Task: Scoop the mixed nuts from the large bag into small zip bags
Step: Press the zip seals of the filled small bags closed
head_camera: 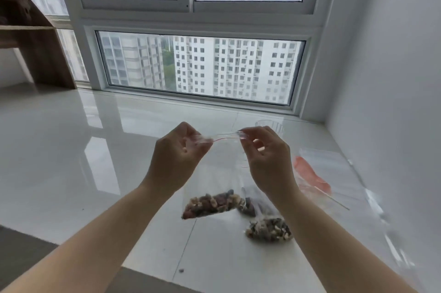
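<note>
The person holds a small zip bag (pixel 210 183) up above the white sill (pixel 71 149), left hand (pixel 176 156) and right hand (pixel 267 161) each pinching its red-lined top, likely to seal it, nuts (pixel 212 203) sagging at the bottom.

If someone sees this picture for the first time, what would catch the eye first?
Two bare hands at the centre: the left hand and the right hand pinch the red-lined top of a small clear zip bag of mixed nuts, held above the glossy white floor. A second filled clear bag lies lower right.
</note>
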